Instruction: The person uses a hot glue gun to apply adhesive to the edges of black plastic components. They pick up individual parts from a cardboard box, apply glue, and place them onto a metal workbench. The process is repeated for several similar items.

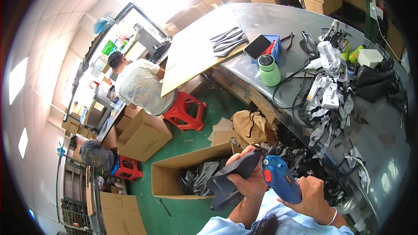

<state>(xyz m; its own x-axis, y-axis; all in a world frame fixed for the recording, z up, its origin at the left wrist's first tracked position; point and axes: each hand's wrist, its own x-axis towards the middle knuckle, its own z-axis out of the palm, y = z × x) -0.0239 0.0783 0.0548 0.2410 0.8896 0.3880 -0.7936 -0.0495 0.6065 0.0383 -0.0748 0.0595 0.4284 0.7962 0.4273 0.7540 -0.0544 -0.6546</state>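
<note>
My left hand [251, 182] is closed on a dark grey fabric piece [237, 169], pinching it between thumb and fingers so its lower part hangs down. In my right hand [312, 195] is a blue handheld power tool [282, 180] with a red button, gripped round its handle end. The tool's head points up and left, close beside the upper edge of the fabric. Whether it touches the cloth I cannot tell. Below and left of the hands stands an open cardboard box [167, 178] holding several similar grey pieces [200, 178].
A metal table [313, 19] curves round the right, bearing a green bottle [270, 76], a phone [257, 46], pliers [288, 41], cables and fabric scraps [324, 122]. A brown bag [252, 126] lies under its edge. Two people sit at left on red stools [186, 112].
</note>
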